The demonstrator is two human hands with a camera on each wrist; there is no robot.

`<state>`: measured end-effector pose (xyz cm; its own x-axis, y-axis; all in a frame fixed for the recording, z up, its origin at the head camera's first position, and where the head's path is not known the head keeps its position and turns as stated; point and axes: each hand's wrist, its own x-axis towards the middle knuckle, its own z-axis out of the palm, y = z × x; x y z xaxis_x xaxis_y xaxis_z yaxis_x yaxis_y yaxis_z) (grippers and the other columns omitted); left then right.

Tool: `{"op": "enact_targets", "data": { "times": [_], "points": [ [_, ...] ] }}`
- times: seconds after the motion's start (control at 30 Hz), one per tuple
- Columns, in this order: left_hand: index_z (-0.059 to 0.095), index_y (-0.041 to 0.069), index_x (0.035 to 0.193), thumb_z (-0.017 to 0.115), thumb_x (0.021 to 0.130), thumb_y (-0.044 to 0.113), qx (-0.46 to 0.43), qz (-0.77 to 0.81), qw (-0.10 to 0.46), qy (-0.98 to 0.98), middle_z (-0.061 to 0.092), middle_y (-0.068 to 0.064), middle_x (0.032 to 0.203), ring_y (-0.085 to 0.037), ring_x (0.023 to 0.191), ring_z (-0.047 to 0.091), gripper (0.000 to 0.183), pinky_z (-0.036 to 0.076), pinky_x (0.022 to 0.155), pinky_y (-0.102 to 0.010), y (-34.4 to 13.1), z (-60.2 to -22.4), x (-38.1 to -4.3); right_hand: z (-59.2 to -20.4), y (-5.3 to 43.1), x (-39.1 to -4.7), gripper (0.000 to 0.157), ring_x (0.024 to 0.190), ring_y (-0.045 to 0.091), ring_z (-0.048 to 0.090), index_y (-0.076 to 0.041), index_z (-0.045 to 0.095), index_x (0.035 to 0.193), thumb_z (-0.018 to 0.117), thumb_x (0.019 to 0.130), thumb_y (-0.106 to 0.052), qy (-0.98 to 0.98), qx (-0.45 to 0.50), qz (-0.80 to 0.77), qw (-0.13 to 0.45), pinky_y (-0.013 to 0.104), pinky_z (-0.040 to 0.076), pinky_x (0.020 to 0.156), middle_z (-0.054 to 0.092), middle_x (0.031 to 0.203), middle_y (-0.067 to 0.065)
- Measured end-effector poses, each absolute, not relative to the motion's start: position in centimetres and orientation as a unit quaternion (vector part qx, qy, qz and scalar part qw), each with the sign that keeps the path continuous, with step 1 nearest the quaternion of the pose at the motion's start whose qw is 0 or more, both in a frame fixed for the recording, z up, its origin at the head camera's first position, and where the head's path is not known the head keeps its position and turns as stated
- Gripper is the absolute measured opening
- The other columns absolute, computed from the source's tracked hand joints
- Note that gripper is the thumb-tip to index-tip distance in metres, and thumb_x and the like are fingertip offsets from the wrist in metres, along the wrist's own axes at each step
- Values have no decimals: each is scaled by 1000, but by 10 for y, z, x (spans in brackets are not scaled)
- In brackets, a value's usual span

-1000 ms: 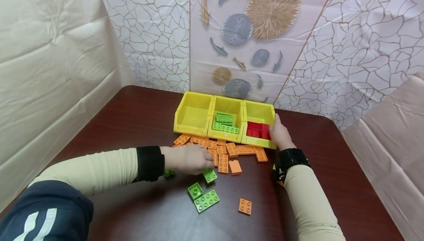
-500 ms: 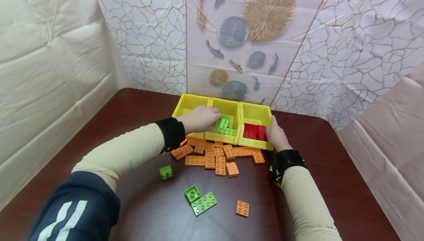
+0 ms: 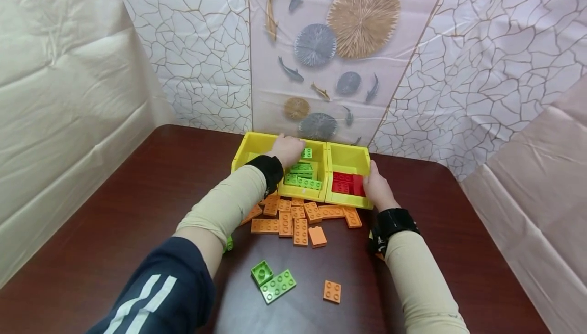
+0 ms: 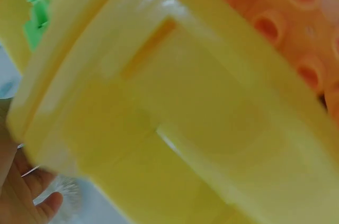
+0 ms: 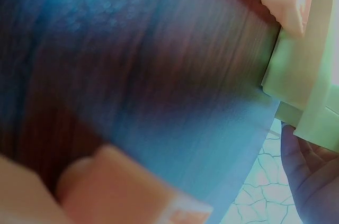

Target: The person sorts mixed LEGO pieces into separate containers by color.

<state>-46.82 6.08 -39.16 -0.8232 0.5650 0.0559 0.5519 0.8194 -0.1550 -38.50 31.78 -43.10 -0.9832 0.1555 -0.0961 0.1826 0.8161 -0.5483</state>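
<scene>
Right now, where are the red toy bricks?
In the head view, the red toy bricks are in the rightmost yellow bin, beside the right hand gripping that bin's side.

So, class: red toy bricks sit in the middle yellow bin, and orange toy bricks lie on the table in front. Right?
Not the middle bin: the head view shows the red toy bricks in the right-hand bin. Orange toy bricks do lie on the table in front.
</scene>
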Motion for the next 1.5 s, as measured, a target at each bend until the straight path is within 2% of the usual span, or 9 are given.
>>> {"op": "enact_targets", "data": {
  "times": [0.17,0.33,0.5,0.77,0.87,1.03,1.27,1.4,1.5],
  "points": [
    [60,18,116,41,99,9,-290,77,31,-953,64,-2,108,-23,102,57,27,28,101,-47,63,-405,-477,-433,316,-384,61,119,38,41,-10,-11,148,28,102,-17,949,95,-299,24,52,33,98,30,142,28],
    [59,18,119,41,98,9,-286,58,25,-956,63,-3,112,-24,106,57,29,24,104,-50,63,-403,-475,-432,315,-384,62,120,38,41,-10,-12,148,29,102,-18,950,95,-297,20,52,34,98,28,143,28],
    [57,18,125,41,98,7,-292,43,22,-955,62,-3,116,-23,109,55,33,23,104,-51,60,-399,-472,-432,316,-383,63,120,38,40,-11,-12,148,30,102,-18,950,96,-296,19,52,34,98,27,144,27],
    [60,16,121,44,96,6,-339,22,29,-940,63,-2,111,-20,106,56,31,25,104,-48,44,-391,-458,-434,316,-385,62,117,39,43,-9,-12,148,29,102,-17,951,92,-293,23,52,36,96,31,141,29],
    [60,15,122,47,95,6,-372,23,39,-927,62,-3,114,-20,107,56,31,30,102,-47,37,-383,-439,-432,317,-385,61,115,39,45,-8,-11,148,29,102,-16,953,89,-289,22,52,37,95,32,140,30],
    [60,14,121,55,90,11,-450,41,41,-891,61,-1,118,-18,109,55,31,35,97,-42,20,-377,-390,-430,317,-385,61,115,40,44,-8,-10,148,28,101,-15,954,87,-287,23,53,37,95,33,139,31],
    [64,15,114,64,86,15,-575,76,52,-813,64,2,104,-14,94,60,28,44,82,-34,-15,-389,-320,-428,315,-383,61,109,39,48,-7,-11,148,28,101,-15,957,82,-278,25,51,40,91,37,134,33],
    [66,17,109,62,87,18,-600,94,51,-793,64,5,100,-12,87,60,22,45,73,-29,-31,-389,-289,-428,315,-383,61,108,39,47,-8,-12,147,28,101,-15,956,86,-278,27,51,40,91,35,136,33],
    [66,20,107,63,87,21,-603,83,35,-793,63,8,98,-9,86,59,19,44,71,-26,-41,-391,-273,-429,315,-383,61,107,39,47,-8,-13,147,27,101,-15,956,85,-280,27,50,42,88,32,138,33]
  ]
}}
